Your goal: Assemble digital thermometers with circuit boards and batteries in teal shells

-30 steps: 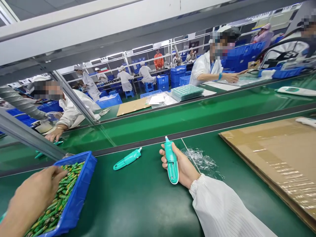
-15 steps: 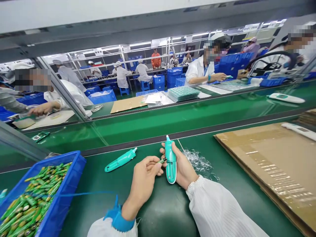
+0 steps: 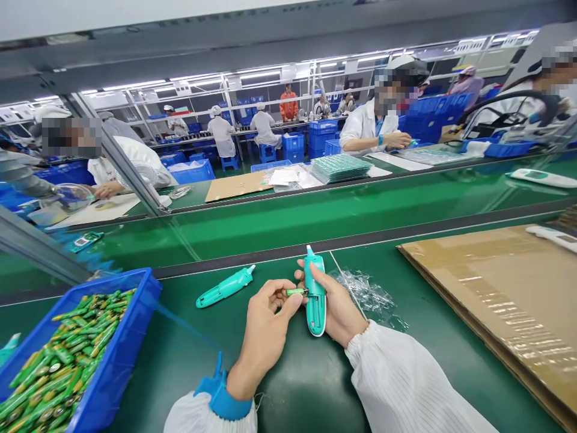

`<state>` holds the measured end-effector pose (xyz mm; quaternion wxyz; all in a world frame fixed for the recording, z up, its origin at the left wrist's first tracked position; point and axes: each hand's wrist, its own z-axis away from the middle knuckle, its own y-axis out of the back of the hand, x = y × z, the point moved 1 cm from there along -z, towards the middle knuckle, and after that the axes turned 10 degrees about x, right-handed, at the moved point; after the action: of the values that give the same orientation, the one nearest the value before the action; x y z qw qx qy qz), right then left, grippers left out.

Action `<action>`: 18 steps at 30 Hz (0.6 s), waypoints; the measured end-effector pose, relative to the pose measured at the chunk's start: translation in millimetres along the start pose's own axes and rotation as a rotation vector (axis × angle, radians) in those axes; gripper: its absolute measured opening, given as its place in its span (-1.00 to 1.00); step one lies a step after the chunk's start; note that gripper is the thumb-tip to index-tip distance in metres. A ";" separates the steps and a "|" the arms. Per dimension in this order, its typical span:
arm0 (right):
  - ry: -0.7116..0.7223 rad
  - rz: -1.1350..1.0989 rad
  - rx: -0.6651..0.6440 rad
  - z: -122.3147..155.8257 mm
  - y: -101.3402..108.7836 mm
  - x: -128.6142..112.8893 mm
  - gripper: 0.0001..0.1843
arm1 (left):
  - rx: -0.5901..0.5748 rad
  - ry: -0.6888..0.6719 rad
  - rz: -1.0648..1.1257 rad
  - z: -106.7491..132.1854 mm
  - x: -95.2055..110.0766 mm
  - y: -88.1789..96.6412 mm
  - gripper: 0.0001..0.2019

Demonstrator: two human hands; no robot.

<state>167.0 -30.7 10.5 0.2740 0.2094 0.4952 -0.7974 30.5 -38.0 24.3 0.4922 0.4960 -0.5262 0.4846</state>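
My right hand (image 3: 337, 300) is wrapped round a teal and white thermometer (image 3: 315, 276), held tip up with its long battery slot facing me. Pinched between the thumb and fingers of my left hand (image 3: 265, 322) is a green battery (image 3: 295, 291), lying nearly level. Its far end is close to the left edge of the thermometer; whether they touch I cannot tell. A blue wrist strap (image 3: 229, 402) circles my left wrist. A second teal thermometer (image 3: 226, 287) lies on the bench left of my hands, its slot showing.
A blue bin (image 3: 121, 337) full of green batteries stands at the left. Crumpled clear plastic (image 3: 367, 294) lies behind my right hand. Flat cardboard (image 3: 491, 288) covers the right side. Beyond runs a green conveyor belt (image 3: 270, 215), with co-workers (image 3: 365, 129) seated across it.
The battery in my left hand has turned from slanting to nearly level and shows more of its green side. My right hand still holds the thermometer. The whole view has shifted slightly.
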 end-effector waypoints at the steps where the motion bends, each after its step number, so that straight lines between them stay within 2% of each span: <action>1: -0.003 -0.005 -0.009 0.1 -0.3 0.2 -0.38 | -0.004 0.037 0.089 -1.0 0.3 0.2 -0.78; 4: -0.017 -0.027 -0.016 0.5 -1.6 -0.8 -0.39 | -0.015 0.156 0.334 -2.6 2.8 -0.5 -0.76; 7: 0.012 -0.043 -0.028 -0.3 -1.4 -2.4 -0.41 | -0.022 0.239 0.406 -1.1 4.1 -2.8 -0.74; 9: 0.058 -0.045 -0.024 -1.6 -0.2 -3.1 -0.41 | -0.041 0.236 0.319 1.7 2.7 -4.6 -0.74; 14: 0.168 -0.017 0.040 -4.1 3.3 -4.3 -0.36 | -0.135 0.087 -0.083 13.9 -2.8 -10.6 -0.70; 18: 0.235 -0.002 0.047 -2.1 1.5 -5.4 -0.38 | -0.088 0.099 -0.249 23.3 -0.8 -17.3 -0.74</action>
<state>172.3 -28.1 11.8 0.2084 0.3074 0.5051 -0.7791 47.0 -62.0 22.8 0.5951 0.5109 -0.4563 0.4203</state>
